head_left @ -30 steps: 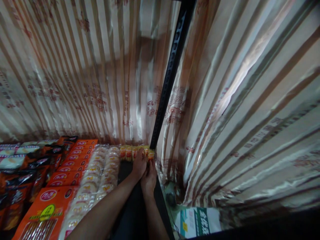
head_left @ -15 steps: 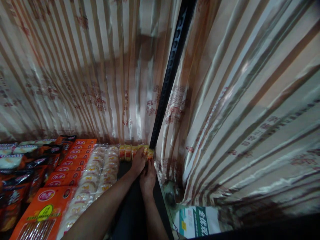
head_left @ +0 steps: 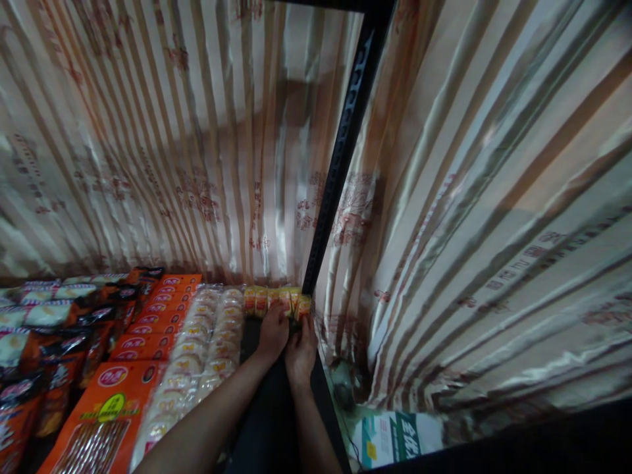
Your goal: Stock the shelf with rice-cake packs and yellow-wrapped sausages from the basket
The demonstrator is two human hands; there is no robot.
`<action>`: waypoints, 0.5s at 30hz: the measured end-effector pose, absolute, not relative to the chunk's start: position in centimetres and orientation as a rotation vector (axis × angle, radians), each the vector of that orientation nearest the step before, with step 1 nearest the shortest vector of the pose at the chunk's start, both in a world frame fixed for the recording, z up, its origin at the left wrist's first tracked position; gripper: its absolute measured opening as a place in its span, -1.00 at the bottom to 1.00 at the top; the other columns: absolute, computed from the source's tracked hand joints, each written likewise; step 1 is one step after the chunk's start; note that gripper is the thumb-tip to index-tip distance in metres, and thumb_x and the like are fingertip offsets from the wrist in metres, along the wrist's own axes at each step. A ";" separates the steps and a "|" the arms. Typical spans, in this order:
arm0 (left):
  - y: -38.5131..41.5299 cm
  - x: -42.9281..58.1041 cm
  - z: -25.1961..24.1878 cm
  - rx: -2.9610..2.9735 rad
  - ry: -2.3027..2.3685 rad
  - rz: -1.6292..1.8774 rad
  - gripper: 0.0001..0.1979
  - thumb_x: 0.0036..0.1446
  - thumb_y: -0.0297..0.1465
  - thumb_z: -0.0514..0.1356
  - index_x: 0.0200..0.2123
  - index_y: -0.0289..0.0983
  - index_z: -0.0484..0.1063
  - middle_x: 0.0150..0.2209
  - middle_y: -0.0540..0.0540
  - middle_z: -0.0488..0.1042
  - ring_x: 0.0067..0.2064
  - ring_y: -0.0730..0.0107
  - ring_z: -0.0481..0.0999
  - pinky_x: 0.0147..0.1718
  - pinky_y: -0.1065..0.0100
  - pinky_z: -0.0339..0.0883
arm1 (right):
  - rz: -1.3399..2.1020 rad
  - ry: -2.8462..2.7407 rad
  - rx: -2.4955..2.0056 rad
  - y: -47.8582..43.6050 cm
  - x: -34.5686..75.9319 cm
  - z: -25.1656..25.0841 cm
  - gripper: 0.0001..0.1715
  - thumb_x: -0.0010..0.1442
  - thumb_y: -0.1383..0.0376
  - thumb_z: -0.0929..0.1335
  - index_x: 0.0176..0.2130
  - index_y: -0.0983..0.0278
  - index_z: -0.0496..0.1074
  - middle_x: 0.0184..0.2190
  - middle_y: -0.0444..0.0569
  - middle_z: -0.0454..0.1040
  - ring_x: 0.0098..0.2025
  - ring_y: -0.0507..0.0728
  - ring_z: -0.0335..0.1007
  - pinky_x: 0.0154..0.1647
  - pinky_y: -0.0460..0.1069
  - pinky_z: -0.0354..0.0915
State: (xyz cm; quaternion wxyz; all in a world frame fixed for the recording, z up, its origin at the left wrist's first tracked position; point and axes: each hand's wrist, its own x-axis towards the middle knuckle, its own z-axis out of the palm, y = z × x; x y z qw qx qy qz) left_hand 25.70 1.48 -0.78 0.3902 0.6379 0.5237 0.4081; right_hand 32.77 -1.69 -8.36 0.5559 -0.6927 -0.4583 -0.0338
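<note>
A row of small yellow packets with red-orange fronts point(head_left: 261, 301) stands along the back edge of a dark shelf point(head_left: 251, 337). My left hand point(head_left: 274, 331) is just in front of the row, its fingers bent and pressed together; whether they hold anything is hidden. Beside it, my right hand point(head_left: 301, 352) has its fingers closed at the lower part of the end packet point(head_left: 303, 305), right by the black post. Both forearms reach in from below.
Left of the row lie clear-wrapped round pastries point(head_left: 185, 347), orange snack packs point(head_left: 113, 405) and black-and-orange bags point(head_left: 59, 388). A black slotted post point(head_left: 340, 151) rises at the shelf corner. Striped curtains point(head_left: 222, 145) hang behind. A green-and-white package point(head_left: 395, 438) lies low at right.
My left hand has drawn back slightly from the packets towards me. My right hand stays at the end packet. The whole view has shifted a little, so things appear further right.
</note>
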 end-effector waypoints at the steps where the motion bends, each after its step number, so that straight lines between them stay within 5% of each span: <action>1: 1.1 25.5 -0.7 1.612 1.349 1.024 -0.68 0.05 -0.57 -0.01 -0.18 -0.24 0.43 -0.11 -0.10 0.48 -0.04 0.34 0.43 -0.06 0.25 0.34 | -0.074 -1.077 -1.631 -1.8 32.8 -8.2 -0.40 0.05 0.41 0.12 0.08 0.45 0.28 0.16 0.26 0.21 0.22 0.25 0.08 0.16 0.25 0.11; 15: -5.9 23.6 -0.5 1.527 1.485 0.742 -0.66 0.07 -0.57 -0.06 -0.18 -0.39 0.45 -0.09 -0.20 0.48 -0.03 0.37 0.43 0.01 0.43 0.20 | 0.075 -1.060 -1.631 -4.8 31.5 -6.8 -0.49 0.04 0.36 0.13 -0.07 0.38 0.42 0.21 0.16 0.15 0.25 0.22 0.04 0.20 0.17 0.09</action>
